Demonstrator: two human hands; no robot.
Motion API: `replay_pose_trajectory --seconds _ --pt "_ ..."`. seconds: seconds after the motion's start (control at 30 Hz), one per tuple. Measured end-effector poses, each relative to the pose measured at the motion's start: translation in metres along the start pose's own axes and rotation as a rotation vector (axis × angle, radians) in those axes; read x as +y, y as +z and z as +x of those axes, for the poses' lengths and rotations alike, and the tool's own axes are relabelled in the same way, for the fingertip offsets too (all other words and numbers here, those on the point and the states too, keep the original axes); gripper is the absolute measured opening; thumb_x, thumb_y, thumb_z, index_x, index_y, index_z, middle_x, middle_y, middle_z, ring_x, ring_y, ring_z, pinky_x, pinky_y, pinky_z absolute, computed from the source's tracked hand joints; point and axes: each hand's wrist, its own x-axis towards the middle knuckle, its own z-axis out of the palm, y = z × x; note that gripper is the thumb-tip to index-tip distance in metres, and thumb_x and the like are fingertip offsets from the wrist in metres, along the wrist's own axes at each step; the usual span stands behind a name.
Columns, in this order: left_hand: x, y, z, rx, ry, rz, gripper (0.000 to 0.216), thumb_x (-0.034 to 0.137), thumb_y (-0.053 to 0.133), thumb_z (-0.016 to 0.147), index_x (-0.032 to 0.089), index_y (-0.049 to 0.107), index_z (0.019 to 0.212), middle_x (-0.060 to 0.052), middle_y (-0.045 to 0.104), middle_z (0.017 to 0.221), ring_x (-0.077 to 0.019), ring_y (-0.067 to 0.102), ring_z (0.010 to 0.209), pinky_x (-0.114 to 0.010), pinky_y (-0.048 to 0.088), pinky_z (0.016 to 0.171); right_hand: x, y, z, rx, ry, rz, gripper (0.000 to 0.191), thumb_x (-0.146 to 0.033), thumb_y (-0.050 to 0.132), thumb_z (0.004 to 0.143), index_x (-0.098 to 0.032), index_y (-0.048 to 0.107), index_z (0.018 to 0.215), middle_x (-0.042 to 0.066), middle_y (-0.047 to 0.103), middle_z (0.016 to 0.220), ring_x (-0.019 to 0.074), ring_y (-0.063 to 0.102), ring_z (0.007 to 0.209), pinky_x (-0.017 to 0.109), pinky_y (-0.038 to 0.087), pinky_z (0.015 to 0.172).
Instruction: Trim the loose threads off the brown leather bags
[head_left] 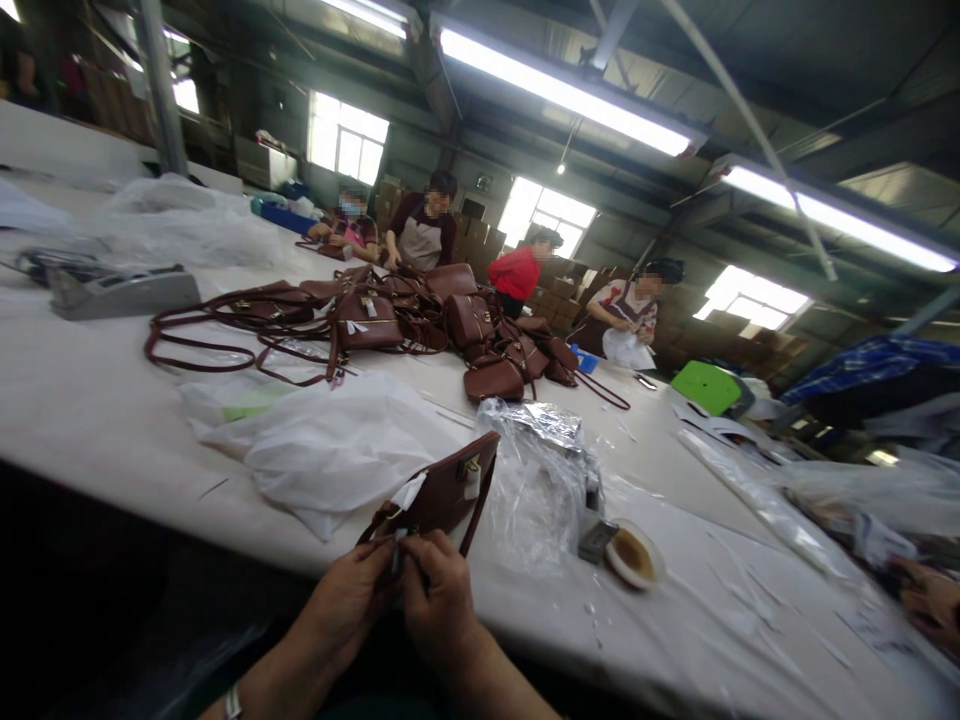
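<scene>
A brown leather handbag (448, 492) with a gold clasp is tilted up at the table's front edge, right before me. My left hand (352, 600) is closed at the bag's lower left side, by the strap end. Close beside it, my right hand (441, 592) pinches at the same lower edge, its fingertips meeting the left ones. A small pale piece shows between the fingertips, too small to name. White wrapping is visible on the bag's strap and clasp. My fingers hide the bag's near corner.
Several brown handbags (367, 322) are heaped mid-table. White sheeting (337, 450) lies left of my bag; clear plastic (517, 500), a round dish of brown stuff (631, 556) and a tape dispenser (124, 292) are also there. Co-workers stand across the table; another person's hand (930, 600) is far right.
</scene>
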Motion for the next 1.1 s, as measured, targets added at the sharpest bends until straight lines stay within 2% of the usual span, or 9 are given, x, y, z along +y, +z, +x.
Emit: replay_pose_trajectory --seconds 0.17,0.3,0.4,0.5,0.6,0.7,0.77,0.87,1.1 --pt "0.002 0.000 -0.003 -0.010 0.012 0.038 0.008 0.021 0.072 0.073 0.013 0.069 0.076 -0.006 0.071 0.075 -0.0177 0.066 0.069 -0.025 0.054 0.062 -0.002 -0.005 0.001 -0.100 -0.042 -0.244 0.033 -0.013 0.043 0.086 -0.019 0.066 0.110 0.008 0.061 0.086 0.0194 0.061 0.076 0.028 0.051 0.069" --pt "-0.001 -0.004 -0.003 -0.037 0.054 0.060 0.015 0.028 0.073 0.072 0.014 0.070 0.077 -0.007 0.072 0.080 -0.0201 0.067 0.077 -0.027 0.055 0.066 -0.008 -0.004 0.001 -0.114 -0.082 -0.437 0.034 -0.015 0.045 0.085 -0.019 0.064 0.112 0.008 0.063 0.085 0.0207 0.061 0.070 0.029 0.050 0.064" --pt "-0.002 -0.007 -0.002 -0.063 0.069 0.082 0.022 0.031 0.077 0.067 0.016 0.071 0.081 -0.007 0.073 0.084 -0.0229 0.068 0.083 -0.028 0.055 0.070 -0.013 -0.003 0.003 -0.118 -0.097 -0.487 0.034 -0.014 0.045 0.083 -0.017 0.063 0.112 0.008 0.065 0.083 0.0222 0.061 0.069 0.031 0.050 0.064" --pt "-0.002 -0.007 -0.002 -0.027 0.076 0.140 0.027 0.030 0.083 0.060 0.016 0.071 0.081 -0.007 0.074 0.083 -0.0238 0.069 0.082 -0.030 0.055 0.073 -0.017 -0.005 0.006 -0.137 -0.049 -0.419 0.031 -0.013 0.043 0.085 -0.017 0.065 0.106 0.008 0.066 0.081 0.0215 0.062 0.069 0.030 0.050 0.065" --pt "-0.002 -0.006 -0.002 0.005 0.100 0.187 0.030 0.031 0.085 0.058 0.015 0.073 0.080 -0.008 0.074 0.080 -0.0240 0.069 0.080 -0.032 0.056 0.073 -0.016 -0.007 0.007 -0.106 0.041 -0.244 0.028 -0.014 0.043 0.087 -0.017 0.069 0.099 0.008 0.068 0.082 0.0197 0.064 0.075 0.028 0.050 0.071" --pt "-0.003 -0.007 0.000 0.033 0.133 0.248 0.038 0.036 0.085 0.058 0.013 0.075 0.086 -0.010 0.074 0.080 -0.0243 0.068 0.080 -0.031 0.056 0.067 -0.011 -0.007 0.007 0.003 0.207 -0.034 0.023 -0.019 0.048 0.088 -0.018 0.071 0.086 0.006 0.070 0.078 0.0174 0.065 0.073 0.025 0.049 0.070" --pt "-0.004 -0.007 0.001 0.074 0.150 0.302 0.042 0.038 0.084 0.058 0.012 0.075 0.090 -0.011 0.074 0.083 -0.0252 0.068 0.081 -0.030 0.055 0.063 -0.008 -0.006 0.009 0.022 0.331 0.037 0.022 -0.021 0.052 0.086 -0.018 0.071 0.078 0.004 0.071 0.072 0.0161 0.065 0.068 0.024 0.049 0.066" --pt "-0.002 -0.005 -0.001 0.117 0.188 0.404 0.037 0.036 0.080 0.063 0.015 0.076 0.093 -0.010 0.075 0.087 -0.0260 0.069 0.081 -0.030 0.055 0.062 -0.007 -0.002 0.015 -0.010 0.444 0.025 0.022 -0.023 0.056 0.084 -0.019 0.073 0.071 0.003 0.071 0.067 0.0154 0.064 0.063 0.022 0.047 0.062" --pt "0.008 -0.004 -0.010 0.174 0.394 0.758 0.015 0.027 0.071 0.073 0.023 0.079 0.085 -0.004 0.077 0.082 -0.0250 0.070 0.079 -0.027 0.054 0.069 -0.008 0.009 0.025 -0.009 0.523 0.000 0.022 -0.024 0.057 0.080 -0.018 0.073 0.066 0.004 0.072 0.063 0.0170 0.065 0.060 0.023 0.046 0.057"
